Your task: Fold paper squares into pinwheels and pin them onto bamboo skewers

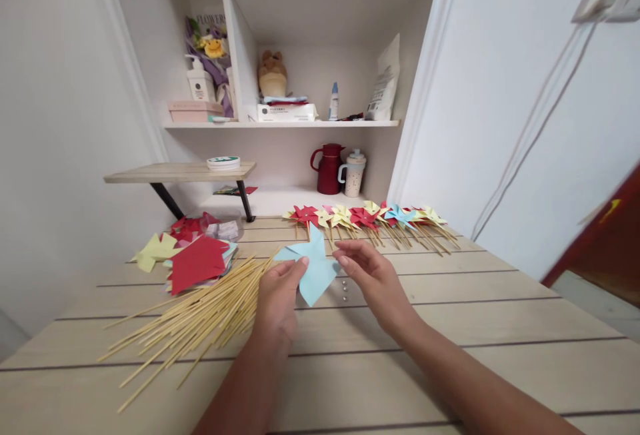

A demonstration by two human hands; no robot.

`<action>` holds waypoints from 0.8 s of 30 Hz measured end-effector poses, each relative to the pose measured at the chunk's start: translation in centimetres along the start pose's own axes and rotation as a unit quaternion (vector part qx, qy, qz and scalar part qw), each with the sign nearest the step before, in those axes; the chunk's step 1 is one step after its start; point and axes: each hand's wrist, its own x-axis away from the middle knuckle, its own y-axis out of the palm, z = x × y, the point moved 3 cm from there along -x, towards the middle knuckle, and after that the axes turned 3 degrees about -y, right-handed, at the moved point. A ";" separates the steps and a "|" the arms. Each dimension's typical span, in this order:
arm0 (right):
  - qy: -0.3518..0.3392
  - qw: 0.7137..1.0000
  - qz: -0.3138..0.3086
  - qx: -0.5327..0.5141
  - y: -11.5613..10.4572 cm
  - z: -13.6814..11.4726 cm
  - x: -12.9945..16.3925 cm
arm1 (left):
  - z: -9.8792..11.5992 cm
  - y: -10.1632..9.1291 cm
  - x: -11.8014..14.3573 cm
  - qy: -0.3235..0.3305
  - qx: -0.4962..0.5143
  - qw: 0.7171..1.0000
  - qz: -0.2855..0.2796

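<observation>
A light blue paper pinwheel [317, 272] with cut, pointed blades is held up above the table. My left hand [280, 295] pinches it at its left side, the thumb lying on the paper near the middle. My right hand [377, 282] is at the right blade, its thumb and curved fingers apart; whether a fingertip touches the paper is hard to tell. Below and between the hands, a few small shiny beads or pins [345, 290] lie on the table. Beside my left hand lies a loose pile of thin wooden sticks [200, 318].
Cut paper sheets, red on top [200, 265], and a yellow paper pinwheel [156, 252] lie at left, near a clear container [225, 228]. Finished pinwheels on sticks [365, 217] line the table's back. Behind stand a small riser [180, 172], a red jug [330, 168] and a tumbler [355, 174].
</observation>
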 end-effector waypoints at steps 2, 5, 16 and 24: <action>-0.077 0.994 0.013 0.073 -0.2 -0.5 0.1 | 0.3 -0.2 0.0 0.002 0.030 1.000 0.006; -0.195 0.963 0.014 0.187 0.0 -1.2 0.5 | 0.6 -0.2 0.0 0.005 0.066 0.998 -0.006; -0.310 0.887 -0.037 0.341 1.7 -0.6 1.9 | 0.2 0.1 -0.2 -0.006 0.086 0.995 -0.042; -0.317 0.901 -0.009 0.295 1.6 -1.5 1.7 | 0.1 0.6 0.4 -0.005 0.064 0.996 -0.063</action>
